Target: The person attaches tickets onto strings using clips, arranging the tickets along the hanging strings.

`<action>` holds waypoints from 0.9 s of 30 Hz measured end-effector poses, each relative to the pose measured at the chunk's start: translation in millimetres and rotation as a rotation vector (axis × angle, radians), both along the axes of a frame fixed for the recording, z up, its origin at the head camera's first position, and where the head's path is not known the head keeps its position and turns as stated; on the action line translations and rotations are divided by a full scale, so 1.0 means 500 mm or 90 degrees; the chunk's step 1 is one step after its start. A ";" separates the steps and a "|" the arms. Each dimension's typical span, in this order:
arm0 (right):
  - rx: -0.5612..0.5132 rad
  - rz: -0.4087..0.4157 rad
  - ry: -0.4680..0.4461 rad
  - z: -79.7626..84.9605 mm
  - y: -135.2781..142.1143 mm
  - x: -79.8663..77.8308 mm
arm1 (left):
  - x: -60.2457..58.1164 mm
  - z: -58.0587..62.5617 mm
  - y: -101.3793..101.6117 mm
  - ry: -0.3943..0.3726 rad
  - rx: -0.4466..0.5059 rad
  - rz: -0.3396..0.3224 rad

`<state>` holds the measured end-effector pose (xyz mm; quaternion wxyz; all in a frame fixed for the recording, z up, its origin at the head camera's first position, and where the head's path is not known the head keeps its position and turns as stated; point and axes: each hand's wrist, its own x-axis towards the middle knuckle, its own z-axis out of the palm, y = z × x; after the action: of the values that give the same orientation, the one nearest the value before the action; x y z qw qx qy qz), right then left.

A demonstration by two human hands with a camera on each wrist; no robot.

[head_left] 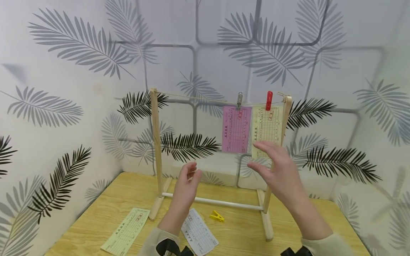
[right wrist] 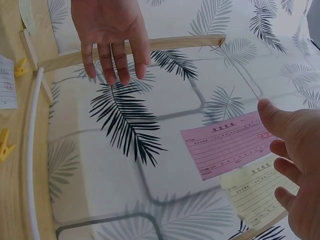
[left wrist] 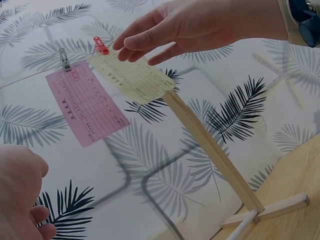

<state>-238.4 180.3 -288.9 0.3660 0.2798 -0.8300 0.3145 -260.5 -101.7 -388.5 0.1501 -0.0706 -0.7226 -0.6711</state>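
Note:
A pink printed slip (head_left: 236, 129) hangs from a thin cord (head_left: 192, 97) under a grey clothespin (head_left: 239, 101). To its right, a pale yellow printed slip (head_left: 267, 124) hangs under a red clothespin (head_left: 269, 100). My right hand (head_left: 280, 172) is in front of the yellow slip's lower part, thumb and fingers spread apart, holding nothing. My left hand (head_left: 188, 183) is raised above the table left of the pink slip, fingers loosely bent, also holding nothing. Both hands appear apart from the slips.
The cord runs between two posts of a wooden stand (head_left: 156, 142) with a white lower bar (head_left: 213, 203). On the table (head_left: 86, 227) lie a pale green slip (head_left: 126, 231), a white slip (head_left: 200, 234) partly behind my left arm, and a yellow clothespin (head_left: 216, 216). The right wrist view shows another yellow clothespin (right wrist: 20, 67).

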 end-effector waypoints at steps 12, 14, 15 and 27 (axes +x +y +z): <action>-0.040 0.029 -0.139 -0.097 -0.016 0.013 | 0.016 -0.038 -0.040 0.000 -0.028 0.041; -0.043 0.031 -0.157 -0.112 -0.019 0.013 | 0.018 -0.045 -0.046 0.001 -0.042 0.047; -0.045 0.031 -0.163 -0.119 -0.020 0.013 | 0.019 -0.049 -0.050 0.000 -0.049 0.048; -0.042 0.044 -0.183 -0.187 -0.041 -0.006 | 0.033 -0.088 -0.083 -0.021 -0.097 0.063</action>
<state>-241.2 159.8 -382.3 0.2415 0.2478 -0.8530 0.3908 -243.8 -143.0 -432.3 0.1649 -0.0350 -0.7764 -0.6073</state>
